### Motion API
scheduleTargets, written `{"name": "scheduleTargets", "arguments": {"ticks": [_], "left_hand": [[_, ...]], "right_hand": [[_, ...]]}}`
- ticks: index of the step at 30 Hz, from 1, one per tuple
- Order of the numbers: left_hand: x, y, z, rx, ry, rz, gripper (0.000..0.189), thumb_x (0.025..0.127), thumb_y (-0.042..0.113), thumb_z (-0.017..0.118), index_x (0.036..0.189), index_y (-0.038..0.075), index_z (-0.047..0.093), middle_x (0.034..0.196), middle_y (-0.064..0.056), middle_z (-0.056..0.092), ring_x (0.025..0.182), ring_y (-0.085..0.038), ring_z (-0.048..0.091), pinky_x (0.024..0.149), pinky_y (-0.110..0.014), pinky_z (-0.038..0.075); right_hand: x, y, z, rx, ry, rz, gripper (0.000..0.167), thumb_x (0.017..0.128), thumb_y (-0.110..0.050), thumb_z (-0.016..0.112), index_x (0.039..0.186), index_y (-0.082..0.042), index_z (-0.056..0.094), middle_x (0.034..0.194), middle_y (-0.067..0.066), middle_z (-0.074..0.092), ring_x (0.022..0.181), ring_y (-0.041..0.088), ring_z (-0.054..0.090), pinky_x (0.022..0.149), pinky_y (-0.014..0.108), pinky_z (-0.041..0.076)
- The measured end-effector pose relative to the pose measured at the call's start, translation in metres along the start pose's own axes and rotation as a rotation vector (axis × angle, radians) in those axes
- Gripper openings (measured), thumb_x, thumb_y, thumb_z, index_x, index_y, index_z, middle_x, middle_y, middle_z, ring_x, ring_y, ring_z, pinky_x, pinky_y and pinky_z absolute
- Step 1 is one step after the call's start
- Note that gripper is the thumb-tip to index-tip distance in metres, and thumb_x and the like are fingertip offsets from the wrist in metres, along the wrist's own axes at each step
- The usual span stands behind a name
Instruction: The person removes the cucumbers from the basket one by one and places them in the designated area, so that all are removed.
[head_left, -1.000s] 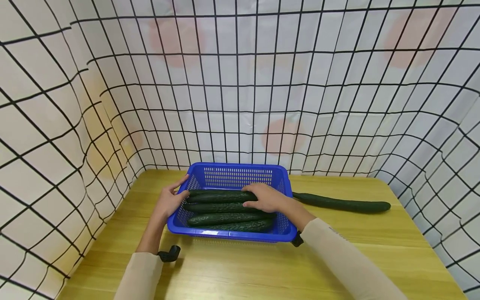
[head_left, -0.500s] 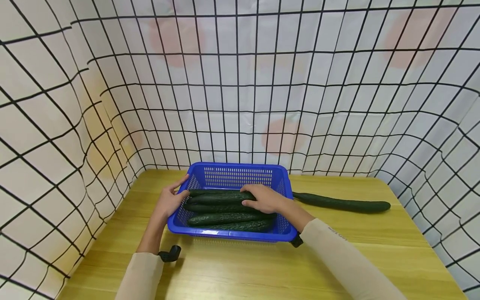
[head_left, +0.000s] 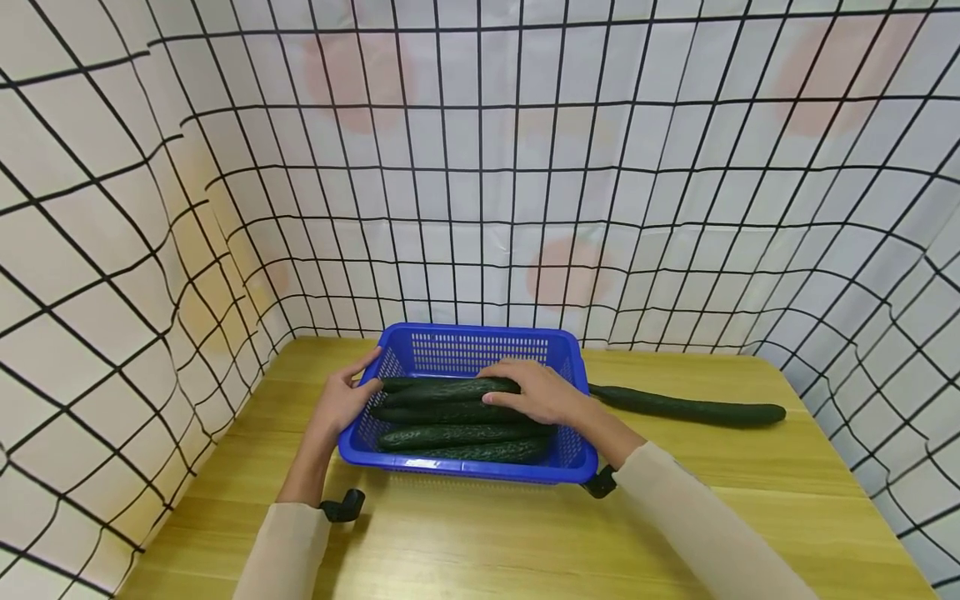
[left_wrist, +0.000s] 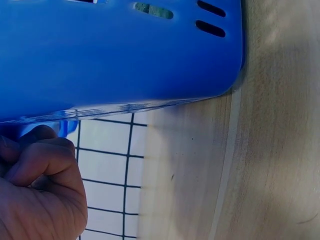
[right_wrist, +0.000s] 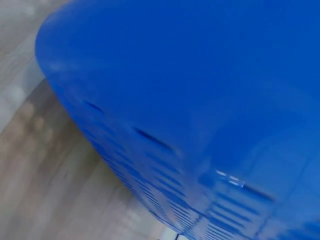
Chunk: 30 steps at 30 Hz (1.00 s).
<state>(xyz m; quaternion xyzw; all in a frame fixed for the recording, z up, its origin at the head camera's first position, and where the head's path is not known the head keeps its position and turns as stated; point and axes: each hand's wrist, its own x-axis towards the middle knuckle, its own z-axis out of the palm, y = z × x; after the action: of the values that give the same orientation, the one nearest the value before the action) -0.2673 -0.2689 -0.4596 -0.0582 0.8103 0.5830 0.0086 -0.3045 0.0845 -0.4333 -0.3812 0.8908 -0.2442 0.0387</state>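
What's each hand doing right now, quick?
Left hand: holding the left rim of the blue basket.
Right hand: holding a cucumber inside the basket.

Dressed in beige, fitted with black.
Wearing a left sleeve (head_left: 283,546) and matching right sleeve (head_left: 705,521), plus 1 blocky left device (head_left: 348,505) and 1 right device (head_left: 601,482) near the sleeve ends.

Cucumbers (head_left: 465,435) are lying in the basket (head_left: 465,467) beside the left hand (head_left: 339,404); another cucumber (head_left: 697,410), right of the right hand (head_left: 536,393).
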Motion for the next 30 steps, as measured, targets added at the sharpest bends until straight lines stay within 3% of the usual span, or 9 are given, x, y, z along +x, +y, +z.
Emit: {"name": "scheduleTargets", "arguments": {"ticks": [7,13,20,25,30], "left_hand": [[-0.002,0.008,-0.001,-0.021,-0.018,-0.018,0.063,0.098,0.017,0.062,0.157,0.031,0.044,0.130,-0.033,0.064,0.072,-0.025,0.074,0.062,-0.043,0.064],[-0.021,0.033,-0.002,-0.005,-0.046,-0.003,0.064,0.098,0.012,0.059,0.159,0.019,0.041,0.130,-0.037,0.063,0.073,-0.027,0.074,0.061,-0.043,0.063],[-0.003,0.004,0.002,-0.001,-0.011,0.021,0.062,0.098,0.019,0.062,0.156,0.033,0.045,0.130,-0.032,0.065,0.072,-0.021,0.074,0.061,-0.040,0.063],[-0.004,0.006,0.002,-0.001,-0.013,0.018,0.062,0.099,0.019,0.062,0.157,0.033,0.044,0.133,-0.032,0.063,0.076,-0.019,0.073,0.063,-0.039,0.063],[-0.002,0.004,0.000,-0.012,-0.032,0.001,0.063,0.100,0.017,0.060,0.159,0.030,0.041,0.137,-0.035,0.059,0.078,-0.020,0.073,0.065,-0.040,0.064]], "right_hand": [[-0.008,-0.007,-0.018,0.066,0.033,-0.019,0.051,0.103,-0.049,0.057,0.147,-0.023,0.059,0.151,0.002,0.056,0.147,0.031,0.044,0.119,0.056,0.038],[-0.014,-0.010,-0.027,0.098,0.068,-0.039,0.048,0.103,-0.046,0.058,0.145,-0.024,0.060,0.147,0.001,0.059,0.143,0.027,0.049,0.117,0.055,0.042],[-0.026,-0.014,-0.039,0.120,0.102,-0.050,0.046,0.103,-0.045,0.059,0.145,-0.026,0.060,0.143,-0.002,0.060,0.137,0.024,0.053,0.112,0.053,0.046],[-0.034,-0.013,-0.055,0.110,0.136,-0.059,0.044,0.103,-0.038,0.062,0.143,-0.021,0.062,0.131,-0.001,0.064,0.119,0.020,0.061,0.097,0.047,0.053],[-0.046,0.001,-0.068,0.097,0.159,-0.020,0.043,0.103,-0.038,0.062,0.143,-0.024,0.062,0.138,0.001,0.062,0.128,0.025,0.058,0.105,0.052,0.050]]}}
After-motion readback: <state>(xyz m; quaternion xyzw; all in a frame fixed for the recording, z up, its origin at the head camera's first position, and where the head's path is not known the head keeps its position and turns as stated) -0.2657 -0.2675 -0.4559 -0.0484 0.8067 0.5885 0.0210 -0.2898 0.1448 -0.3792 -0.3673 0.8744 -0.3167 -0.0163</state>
